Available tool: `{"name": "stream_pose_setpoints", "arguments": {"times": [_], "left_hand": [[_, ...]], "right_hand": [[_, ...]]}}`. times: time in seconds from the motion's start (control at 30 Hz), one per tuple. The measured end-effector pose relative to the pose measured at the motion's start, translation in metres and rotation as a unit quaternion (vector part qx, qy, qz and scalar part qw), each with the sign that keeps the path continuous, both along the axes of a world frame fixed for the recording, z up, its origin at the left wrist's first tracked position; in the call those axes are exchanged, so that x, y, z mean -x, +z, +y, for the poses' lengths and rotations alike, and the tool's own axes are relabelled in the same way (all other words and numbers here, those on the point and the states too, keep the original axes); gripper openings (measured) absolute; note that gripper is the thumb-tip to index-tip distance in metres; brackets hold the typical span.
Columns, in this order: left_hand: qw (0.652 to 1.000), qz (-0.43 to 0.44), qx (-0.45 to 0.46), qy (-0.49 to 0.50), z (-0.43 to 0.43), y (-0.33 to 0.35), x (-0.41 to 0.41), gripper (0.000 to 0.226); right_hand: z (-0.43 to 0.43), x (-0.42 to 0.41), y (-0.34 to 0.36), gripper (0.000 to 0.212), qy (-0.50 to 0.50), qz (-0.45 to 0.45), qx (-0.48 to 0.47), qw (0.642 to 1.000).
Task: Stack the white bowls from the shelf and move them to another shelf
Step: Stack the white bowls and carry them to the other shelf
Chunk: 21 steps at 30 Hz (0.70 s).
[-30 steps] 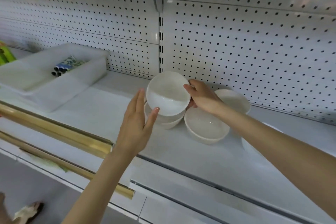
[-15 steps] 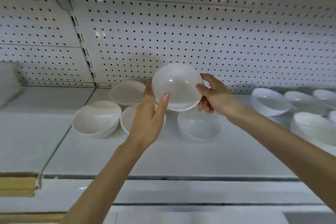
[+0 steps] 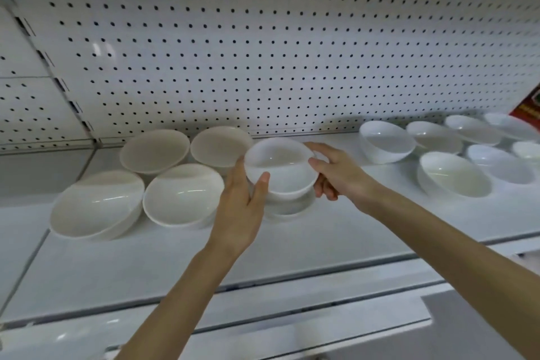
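Two hands clamped on one white bowl, left hand cupping its left rim with thumb hooked over the edge, right hand pinching the right rim, both forearms reaching up from below. Held just above another bowl on the shelf, mouth tipped toward the camera. Four bowls grouped to the left, at least seven to the right, all upright before the pegboard
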<state>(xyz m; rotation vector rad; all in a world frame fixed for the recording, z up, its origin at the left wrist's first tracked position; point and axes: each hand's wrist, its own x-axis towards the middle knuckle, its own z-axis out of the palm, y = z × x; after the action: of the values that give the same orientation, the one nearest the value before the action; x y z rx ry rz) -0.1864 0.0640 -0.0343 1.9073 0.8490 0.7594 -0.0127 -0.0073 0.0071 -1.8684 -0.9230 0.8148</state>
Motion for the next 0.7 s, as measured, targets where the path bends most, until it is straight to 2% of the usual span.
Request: {"name": "stream_pose_setpoints", "arguments": {"times": [0.23,0.37,0.7], "left_hand": [[1.000,0.008,-0.016,0.014,0.000,-0.011,0.000,0.059],[1.000,-0.010,-0.021,0.005,-0.002,-0.015,0.001,0.045],[1.000,-0.003,-0.019,0.009,-0.007,-0.023,-0.001,0.054]], "right_hand": [[0.000,-0.001,-0.012,0.038,0.015,0.002,0.027,1.000],[-0.001,-0.002,-0.018,0.039,0.021,0.000,0.038,0.999],[-0.005,-0.006,-0.024,0.036,0.024,-0.025,0.037,0.999]]}}
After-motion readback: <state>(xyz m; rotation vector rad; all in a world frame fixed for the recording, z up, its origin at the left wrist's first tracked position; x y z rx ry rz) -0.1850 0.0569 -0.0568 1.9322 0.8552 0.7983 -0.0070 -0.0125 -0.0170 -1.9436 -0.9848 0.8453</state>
